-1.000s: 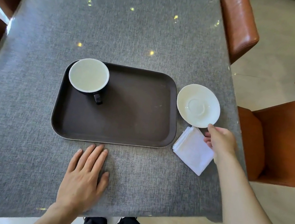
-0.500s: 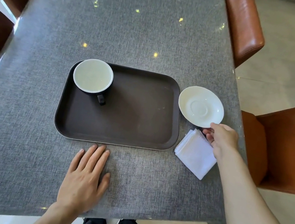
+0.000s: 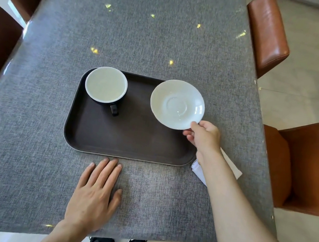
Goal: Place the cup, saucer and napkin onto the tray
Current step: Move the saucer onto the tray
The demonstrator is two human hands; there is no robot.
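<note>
Saucer (image 3: 177,104): round and white, with a shallow centre ring; no long axis; its face is turned up and tipped slightly toward the camera. It is held over the right end of the tray, its far-right edge reaching past the tray's corner.
Right hand (image 3: 205,136): closed in a pinch on the saucer's near-right rim, thumb on top.
Cup (image 3: 106,84): dark outside, pale inside; stands upright in the tray's far-left corner, its handle pointing toward the person.
Tray (image 3: 130,137): dark brown rectangle with rounded corners; long axis runs left to right on the grey surface (image 3: 169,37).
Napkin (image 3: 231,165): white, folded, lying on the surface just beside the tray's near-right corner, mostly hidden under the right forearm.
Left hand (image 3: 95,194): flat, palm down, fingers straight, holding nothing, near the tray's front edge.
</note>
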